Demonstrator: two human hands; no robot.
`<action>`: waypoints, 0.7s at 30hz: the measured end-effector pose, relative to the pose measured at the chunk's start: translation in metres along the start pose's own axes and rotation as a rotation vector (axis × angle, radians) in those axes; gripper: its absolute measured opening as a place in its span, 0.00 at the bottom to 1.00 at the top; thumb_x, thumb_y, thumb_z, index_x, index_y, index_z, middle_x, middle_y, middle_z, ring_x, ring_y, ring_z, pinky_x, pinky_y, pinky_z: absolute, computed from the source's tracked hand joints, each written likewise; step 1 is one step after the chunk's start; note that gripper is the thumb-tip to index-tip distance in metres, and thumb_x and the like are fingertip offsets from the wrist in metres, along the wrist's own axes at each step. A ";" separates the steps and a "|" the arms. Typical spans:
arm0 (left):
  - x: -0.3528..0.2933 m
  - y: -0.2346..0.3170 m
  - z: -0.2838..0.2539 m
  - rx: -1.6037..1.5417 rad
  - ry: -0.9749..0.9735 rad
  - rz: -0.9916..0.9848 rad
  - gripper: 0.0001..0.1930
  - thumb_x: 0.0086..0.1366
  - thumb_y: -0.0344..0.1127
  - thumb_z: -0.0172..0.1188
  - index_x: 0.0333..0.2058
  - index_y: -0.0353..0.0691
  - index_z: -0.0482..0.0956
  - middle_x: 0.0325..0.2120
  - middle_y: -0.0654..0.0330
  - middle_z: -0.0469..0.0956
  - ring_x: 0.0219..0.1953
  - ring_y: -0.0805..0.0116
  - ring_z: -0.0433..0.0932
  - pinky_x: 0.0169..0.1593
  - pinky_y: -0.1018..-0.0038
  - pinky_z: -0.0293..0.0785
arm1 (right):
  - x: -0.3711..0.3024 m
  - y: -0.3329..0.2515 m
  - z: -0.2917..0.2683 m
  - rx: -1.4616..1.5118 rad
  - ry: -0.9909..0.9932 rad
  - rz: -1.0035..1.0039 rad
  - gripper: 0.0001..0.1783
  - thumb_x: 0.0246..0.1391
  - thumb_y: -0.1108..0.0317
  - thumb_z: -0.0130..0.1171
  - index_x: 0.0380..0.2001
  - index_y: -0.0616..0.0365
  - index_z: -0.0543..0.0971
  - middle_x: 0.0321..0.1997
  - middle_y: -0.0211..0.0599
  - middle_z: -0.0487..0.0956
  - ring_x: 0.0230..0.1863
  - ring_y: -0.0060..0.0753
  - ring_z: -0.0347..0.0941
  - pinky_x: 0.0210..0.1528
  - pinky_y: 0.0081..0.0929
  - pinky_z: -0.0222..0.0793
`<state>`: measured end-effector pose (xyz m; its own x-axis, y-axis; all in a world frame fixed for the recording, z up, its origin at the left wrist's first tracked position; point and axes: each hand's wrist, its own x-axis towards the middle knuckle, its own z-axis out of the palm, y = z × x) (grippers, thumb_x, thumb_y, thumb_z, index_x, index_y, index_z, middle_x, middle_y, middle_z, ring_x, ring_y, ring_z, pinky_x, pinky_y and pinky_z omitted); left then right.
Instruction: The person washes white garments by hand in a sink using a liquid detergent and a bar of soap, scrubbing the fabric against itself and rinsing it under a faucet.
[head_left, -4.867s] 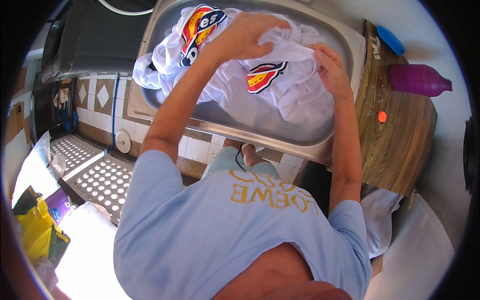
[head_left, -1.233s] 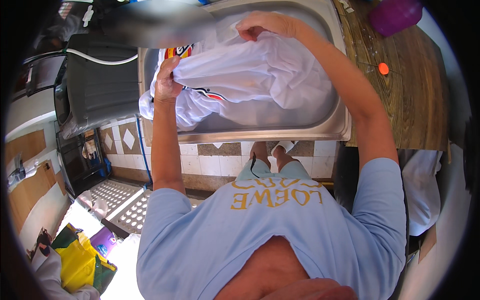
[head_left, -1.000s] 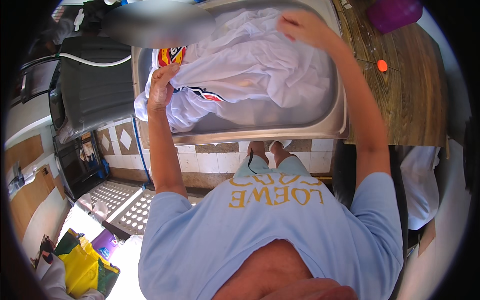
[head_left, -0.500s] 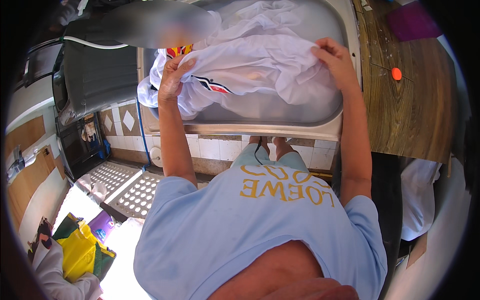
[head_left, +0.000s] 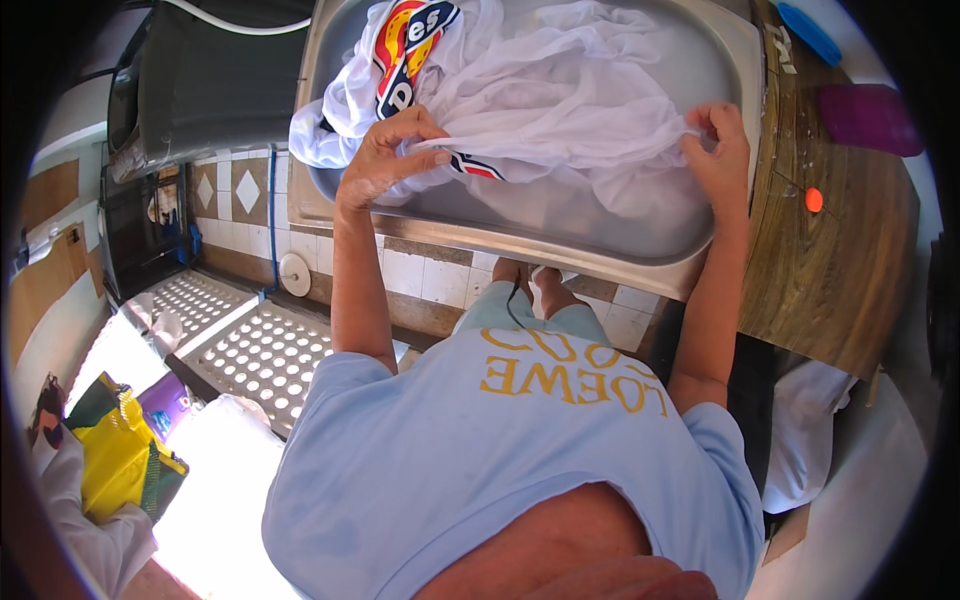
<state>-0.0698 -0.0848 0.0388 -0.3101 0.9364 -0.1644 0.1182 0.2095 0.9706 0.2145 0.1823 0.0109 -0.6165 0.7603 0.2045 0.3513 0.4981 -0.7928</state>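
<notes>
A wet white cloth [head_left: 580,110] of thin, sheer fabric lies bunched in a metal sink [head_left: 600,246] with water in it. My left hand [head_left: 392,158] pinches the cloth's near edge between thumb and fingers. At the right wall of the sink, my right hand [head_left: 720,155] pinches the same edge with its fingertips. Between the two hands that edge runs in a gathered line. A red, yellow and dark blue printed patch [head_left: 408,45] shows on the cloth beyond my left hand. Part of another print peeks out under the held edge.
A wooden counter [head_left: 820,260] adjoins the sink on the right, with an orange disc [head_left: 814,200], a purple item [head_left: 868,120] and a blue item [head_left: 808,33] on it. A black covered surface [head_left: 220,90] stands at the left. Below it is a perforated step [head_left: 255,360]; a yellow-green bag [head_left: 115,460] lies lower left.
The whole view has shifted, so the sink sits farther right and lower. More of the printed patch shows. The cloth between my hands has gone from spread out to gathered along its edge.
</notes>
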 end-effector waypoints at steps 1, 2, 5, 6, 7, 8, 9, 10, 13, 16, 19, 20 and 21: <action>-0.002 -0.002 0.001 -0.006 0.012 0.001 0.10 0.46 0.23 0.67 0.30 0.37 0.82 0.24 0.68 0.71 0.31 0.78 0.67 0.40 0.81 0.61 | 0.003 -0.010 0.005 -0.006 0.033 -0.099 0.10 0.37 0.75 0.56 0.29 0.58 0.75 0.33 0.34 0.73 0.33 0.31 0.68 0.39 0.23 0.65; -0.003 -0.004 0.002 -0.011 0.025 0.001 0.09 0.46 0.24 0.67 0.30 0.36 0.82 0.24 0.68 0.71 0.31 0.78 0.67 0.40 0.81 0.61 | 0.008 -0.024 0.010 -0.011 0.064 -0.199 0.10 0.37 0.75 0.56 0.29 0.58 0.76 0.35 0.34 0.74 0.35 0.34 0.68 0.41 0.25 0.65; -0.002 -0.008 0.005 -0.037 0.052 0.033 0.09 0.47 0.23 0.66 0.31 0.35 0.81 0.24 0.67 0.71 0.31 0.78 0.67 0.40 0.80 0.61 | 0.014 -0.053 0.039 0.064 -0.111 -0.377 0.12 0.38 0.74 0.56 0.31 0.56 0.77 0.39 0.34 0.75 0.38 0.39 0.69 0.44 0.29 0.65; -0.001 -0.010 0.005 -0.048 0.061 0.051 0.09 0.48 0.23 0.65 0.31 0.35 0.81 0.24 0.67 0.71 0.31 0.78 0.67 0.41 0.80 0.61 | 0.017 -0.059 0.049 0.102 -0.215 -0.418 0.12 0.39 0.74 0.56 0.32 0.55 0.77 0.40 0.33 0.75 0.39 0.40 0.69 0.45 0.31 0.65; -0.001 -0.014 0.004 -0.078 0.064 0.050 0.09 0.48 0.22 0.65 0.31 0.35 0.81 0.24 0.67 0.72 0.32 0.78 0.68 0.41 0.80 0.62 | 0.019 -0.061 0.058 0.002 -0.295 -0.433 0.11 0.39 0.74 0.55 0.31 0.54 0.78 0.40 0.33 0.75 0.39 0.39 0.68 0.45 0.33 0.64; 0.000 -0.015 0.004 -0.074 0.064 0.060 0.09 0.48 0.22 0.65 0.31 0.35 0.81 0.24 0.67 0.72 0.32 0.78 0.68 0.42 0.80 0.62 | 0.019 -0.062 0.066 -0.099 -0.372 -0.445 0.11 0.40 0.73 0.55 0.31 0.54 0.78 0.39 0.32 0.75 0.39 0.38 0.68 0.45 0.34 0.63; 0.000 -0.015 0.004 -0.070 0.066 0.070 0.09 0.48 0.22 0.65 0.32 0.35 0.81 0.24 0.67 0.73 0.32 0.78 0.69 0.42 0.81 0.62 | 0.019 -0.062 0.072 -0.199 -0.450 -0.458 0.10 0.40 0.73 0.55 0.31 0.53 0.78 0.39 0.32 0.75 0.39 0.38 0.68 0.46 0.36 0.61; 0.001 -0.015 0.004 -0.066 0.066 0.080 0.10 0.48 0.22 0.65 0.32 0.35 0.81 0.24 0.67 0.73 0.32 0.78 0.69 0.42 0.81 0.63 | 0.020 -0.063 0.075 -0.233 -0.484 -0.460 0.10 0.40 0.72 0.54 0.31 0.53 0.78 0.38 0.32 0.75 0.39 0.37 0.68 0.45 0.37 0.61; -0.002 -0.016 0.005 -0.078 0.099 0.072 0.09 0.50 0.23 0.64 0.32 0.35 0.81 0.25 0.67 0.74 0.33 0.78 0.69 0.43 0.81 0.63 | 0.027 -0.068 0.075 -0.297 -0.587 -0.446 0.09 0.40 0.71 0.54 0.30 0.52 0.77 0.35 0.31 0.74 0.38 0.36 0.68 0.45 0.38 0.59; -0.003 -0.015 0.003 -0.063 0.081 0.057 0.08 0.51 0.24 0.64 0.33 0.35 0.81 0.26 0.66 0.75 0.33 0.77 0.70 0.43 0.81 0.63 | 0.031 -0.067 0.066 -0.219 -0.635 -0.457 0.07 0.40 0.71 0.54 0.27 0.53 0.76 0.32 0.31 0.73 0.37 0.35 0.67 0.44 0.36 0.58; -0.001 -0.012 0.002 0.028 0.058 0.073 0.08 0.52 0.22 0.62 0.33 0.34 0.80 0.29 0.67 0.73 0.36 0.77 0.70 0.46 0.81 0.62 | 0.031 -0.054 0.067 0.186 -0.635 -0.375 0.03 0.41 0.72 0.53 0.24 0.55 0.72 0.29 0.27 0.71 0.33 0.29 0.66 0.42 0.28 0.58; 0.001 -0.011 0.002 0.030 0.072 0.093 0.07 0.53 0.23 0.61 0.33 0.34 0.80 0.29 0.67 0.73 0.37 0.77 0.70 0.47 0.81 0.62 | 0.031 -0.051 0.064 0.454 -0.673 -0.179 0.03 0.41 0.73 0.53 0.24 0.55 0.71 0.28 0.26 0.70 0.32 0.26 0.66 0.41 0.24 0.58; 0.007 -0.009 0.004 0.030 0.090 0.117 0.07 0.54 0.25 0.61 0.33 0.34 0.80 0.30 0.67 0.73 0.37 0.77 0.70 0.47 0.80 0.62 | 0.033 -0.048 0.061 0.714 -0.701 0.021 0.03 0.42 0.73 0.52 0.23 0.55 0.69 0.27 0.24 0.69 0.31 0.23 0.65 0.40 0.21 0.59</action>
<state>-0.0695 -0.0791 0.0282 -0.3758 0.9261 -0.0330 0.1865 0.1105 0.9762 0.1337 0.1578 0.0206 -0.9722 0.2337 -0.0162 0.0036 -0.0545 -0.9985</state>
